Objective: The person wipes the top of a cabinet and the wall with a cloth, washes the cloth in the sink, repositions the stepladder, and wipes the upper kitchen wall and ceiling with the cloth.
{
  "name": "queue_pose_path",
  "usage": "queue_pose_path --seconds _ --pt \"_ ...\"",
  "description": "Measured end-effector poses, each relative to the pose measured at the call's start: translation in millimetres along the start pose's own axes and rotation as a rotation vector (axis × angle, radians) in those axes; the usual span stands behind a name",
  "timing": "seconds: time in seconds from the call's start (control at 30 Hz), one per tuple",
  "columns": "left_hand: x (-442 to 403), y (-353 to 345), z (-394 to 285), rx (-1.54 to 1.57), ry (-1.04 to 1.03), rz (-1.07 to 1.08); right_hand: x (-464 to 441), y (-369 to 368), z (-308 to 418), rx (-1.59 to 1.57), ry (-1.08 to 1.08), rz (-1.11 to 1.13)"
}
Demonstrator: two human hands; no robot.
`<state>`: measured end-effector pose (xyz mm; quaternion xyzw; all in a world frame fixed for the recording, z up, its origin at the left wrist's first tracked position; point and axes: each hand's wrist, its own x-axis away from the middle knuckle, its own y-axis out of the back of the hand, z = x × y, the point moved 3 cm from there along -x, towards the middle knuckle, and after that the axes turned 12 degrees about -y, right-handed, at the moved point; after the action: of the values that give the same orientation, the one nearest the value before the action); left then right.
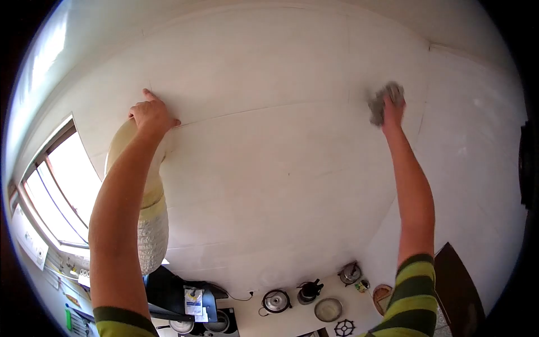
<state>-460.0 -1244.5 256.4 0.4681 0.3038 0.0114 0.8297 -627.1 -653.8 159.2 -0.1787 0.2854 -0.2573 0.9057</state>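
Note:
My right hand (394, 111) is raised at the upper right, its fingers wrapped round a crumpled grey cloth (386, 101) pressed to the white wall (269, 151). At the upper left my left hand (151, 114) rests against the same surface with its fingers apart, holding nothing. It is beside the top of a yellowish duct pipe (152, 194), partly hidden behind my left forearm. A thin seam runs across the wall between my two hands.
Below are a black range hood (163, 289), a stove (229, 323), a silver-lidded pot (276, 301), a black kettle (309, 292) and a round pan (328, 309). A window (67, 174) is at the left. A brown panel (457, 286) stands at the lower right.

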Motion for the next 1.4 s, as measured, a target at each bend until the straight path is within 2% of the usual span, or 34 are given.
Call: queue_pose_path --seconds 0.03,0.1,0.13,0.17,0.23,0.27,0.3,0.33,0.43,0.5,0.57,0.6,0.63,0.67,0.7,0.73,0.77,0.83,0.9,1.0,1.07,1.1,1.13,1.17,1.2,1.27,1.33,1.37,1.4 --pt "-2 -1 1 0.0 0.003 0.003 -7 -46 24 -0.015 0.066 0.095" --pt "-5 -5 2 -0.006 -0.001 0.009 -28 -139 47 0.02 0.069 0.131" --pt "-6 -5 2 -0.016 -0.007 0.01 -21 -185 56 0.271 0.281 0.018" --pt "-7 0 1 -0.012 -0.007 0.009 -22 -237 46 0.516 0.635 -0.142" --pt "-2 5 -2 0.013 -0.012 0.082 79 -312 60 0.58 0.98 -0.023" --pt "-3 2 -1 0.017 -0.014 0.085 133 -335 70 0.656 1.04 0.158" --pt "-7 -3 3 0.014 -0.031 0.039 169 -362 54 0.6 1.274 0.165" --pt "-9 -7 2 0.015 -0.06 -0.009 199 -372 55 0.673 1.219 0.375" --pt "-19 -18 8 0.024 -0.079 -0.049 198 -374 45 0.632 1.298 0.256" --pt "-20 -17 9 0.066 -0.113 -0.085 174 -355 50 0.669 1.432 0.324" --pt "-20 -17 7 0.08 -0.037 -0.113 124 -317 59 0.769 1.326 0.128" --pt "-23 -25 10 0.08 -0.039 -0.117 91 -301 62 0.722 1.319 0.051" --pt "-26 -31 13 0.036 -0.024 -0.129 60 -281 65 0.758 1.221 -0.046" --pt "-27 -34 15 -0.01 -0.005 -0.138 9 -264 65 0.723 1.227 -0.08" --pt "-27 -33 15 -0.017 0.005 -0.135 -21 -238 75 0.899 1.091 0.025" --pt "-26 -31 13 -0.027 0.017 -0.107 -53 -215 73 1.008 1.069 -0.063" --pt "-26 -30 12 -0.036 0.026 -0.077 -100 -192 61 0.851 1.055 -0.327" --pt "-33 -45 24 -0.04 0.016 -0.113 -117 -143 46 0.823 0.75 -0.339" --pt "-41 -60 32 -0.043 -0.013 -0.141 -136 -88 -7 0.735 0.635 -0.418" --pt "-50 -67 40 -0.071 0.024 -0.195 -84 -6 -88 0.706 0.419 -0.407" --pt "-47 -62 37 0.027 0.056 -0.252 -65 59 -187 0.776 0.299 -0.545" --pt "-44 -57 36 0.045 0.036 -0.239 -37 86 -226 0.705 0.209 -0.53" --pt "-50 -63 38 0.045 0.023 -0.245 -23 118 -288 0.71 -0.022 -0.59" --pt "-61 -75 48 0.023 -0.003 -0.265 29 123 -295 0.634 -0.247 -0.593" --pt "-67 -81 53 0.002 -0.026 -0.284 52 138 -345 0.641 -0.109 -0.515" --pt "-47 -58 33 0.014 0.001 -0.245 93 136 -410 0.462 -0.755 -0.755" --pt "-51 -58 23 0.037 0.01 -0.21 102 94 -359 0.52 -0.917 -0.719" --pt "-66 -76 36 0.02 -0.01 -0.249 87 80 -346 0.524 -0.922 -0.736" --pt "-79 -92 52 0.0 -0.015 -0.288 49 53 -322 1.086 -0.456 -0.81"
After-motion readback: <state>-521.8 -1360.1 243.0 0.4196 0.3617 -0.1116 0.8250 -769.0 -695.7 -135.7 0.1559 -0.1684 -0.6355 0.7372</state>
